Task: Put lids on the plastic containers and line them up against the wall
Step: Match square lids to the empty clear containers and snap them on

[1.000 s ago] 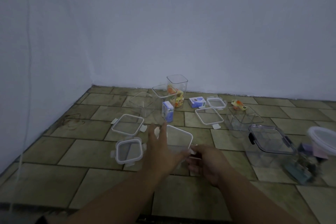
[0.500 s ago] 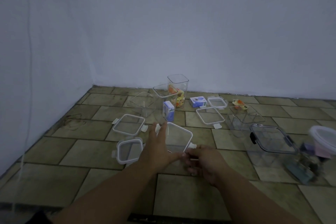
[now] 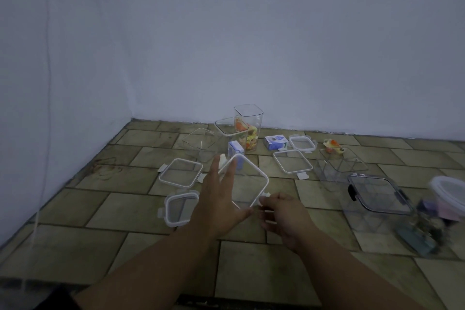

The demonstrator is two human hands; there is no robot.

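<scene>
Two plain pale walls, the back wall and the left wall, meet in a corner above a floor of greenish-brown rectangular tiles laid in staggered rows. A thin white cord hangs down the left wall, a dark scrawled stain marks the tiles near it, and the light is dim and bluish.

Operator: Is any text, brand or number legible?

Inspector: None. The upright blue-and-white carton and the lying blue-and-white carton carry printing, but it is too small and blurred to read.
</scene>
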